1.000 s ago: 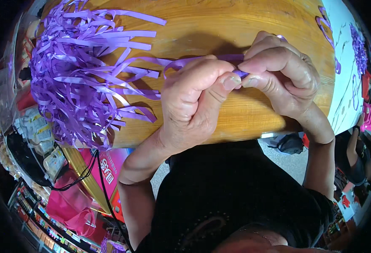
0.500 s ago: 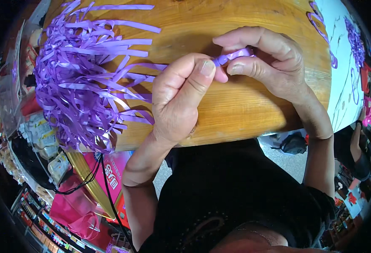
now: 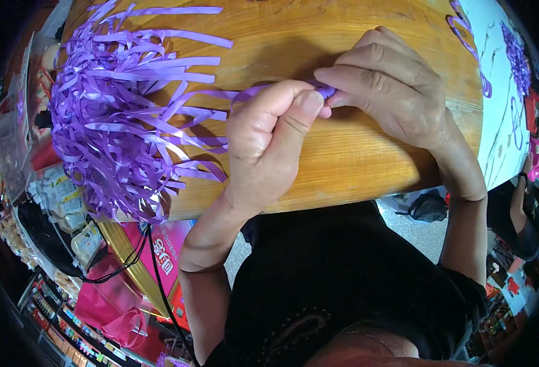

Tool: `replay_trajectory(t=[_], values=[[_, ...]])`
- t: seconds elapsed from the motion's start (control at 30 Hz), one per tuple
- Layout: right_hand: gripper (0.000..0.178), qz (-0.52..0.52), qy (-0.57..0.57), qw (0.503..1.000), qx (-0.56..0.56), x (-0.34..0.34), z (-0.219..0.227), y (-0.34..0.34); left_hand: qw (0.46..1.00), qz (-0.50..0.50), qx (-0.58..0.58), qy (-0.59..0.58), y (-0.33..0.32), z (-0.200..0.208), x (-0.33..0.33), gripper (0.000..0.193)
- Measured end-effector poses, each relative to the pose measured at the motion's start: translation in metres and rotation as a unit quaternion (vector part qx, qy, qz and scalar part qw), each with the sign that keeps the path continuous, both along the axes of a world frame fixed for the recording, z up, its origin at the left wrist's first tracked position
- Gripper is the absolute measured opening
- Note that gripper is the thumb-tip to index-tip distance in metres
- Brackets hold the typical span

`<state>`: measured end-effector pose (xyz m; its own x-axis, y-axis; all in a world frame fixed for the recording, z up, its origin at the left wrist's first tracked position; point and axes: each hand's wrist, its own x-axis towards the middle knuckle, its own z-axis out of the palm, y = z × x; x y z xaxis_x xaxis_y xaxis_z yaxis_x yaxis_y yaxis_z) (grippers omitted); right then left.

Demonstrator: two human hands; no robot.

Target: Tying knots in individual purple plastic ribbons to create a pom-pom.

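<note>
A narrow purple ribbon (image 3: 241,96) runs from the left into my left hand (image 3: 268,137), which pinches it between thumb and forefinger. Right beside that pinch, my right hand (image 3: 395,85) has its thumb and fingers closed on the ribbon's end. A small purple bunch of the ribbon shows between the two sets of fingertips; whether it is a knot or a fold is hidden. To the left of my hands lies a big heap of shiny purple ribbon strips (image 3: 110,116), several ends spread toward my left hand.
The work surface is a wooden table (image 3: 343,177). At its right is a white marbled surface (image 3: 496,140) with more purple ribbon (image 3: 514,61). Packaged goods (image 3: 58,192) and a pink bag (image 3: 107,300) stand at the left. Another person's arm (image 3: 518,205) shows at far right.
My right hand has closed in from a loose, spread grip, and its fingers now cover the ribbon loop. My left hand has shifted slightly right, still pinching.
</note>
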<state>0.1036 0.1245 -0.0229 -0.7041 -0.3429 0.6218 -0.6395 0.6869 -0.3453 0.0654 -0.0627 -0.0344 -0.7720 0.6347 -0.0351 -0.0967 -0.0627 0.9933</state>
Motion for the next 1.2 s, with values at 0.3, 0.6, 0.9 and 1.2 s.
replay_trajectory(t=[0.3,0.6,0.9,1.2], values=[[0.028,0.054,-0.049,0.997,-0.005,0.010,0.015,0.003,0.941,-0.019,0.049,0.335,0.003,-0.012,-0.006,0.008],[0.023,0.042,-0.176,0.980,-0.079,0.021,0.018,0.001,0.931,-0.041,0.031,0.361,0.003,-0.011,-0.001,0.013],[0.026,0.039,-0.275,0.953,-0.120,0.014,0.014,0.003,0.968,-0.036,0.039,0.246,0.004,-0.014,-0.005,0.010],[0.037,0.036,-0.057,0.996,-0.054,0.014,0.007,0.002,0.986,-0.055,0.025,0.159,0.002,-0.010,-0.001,0.014]])
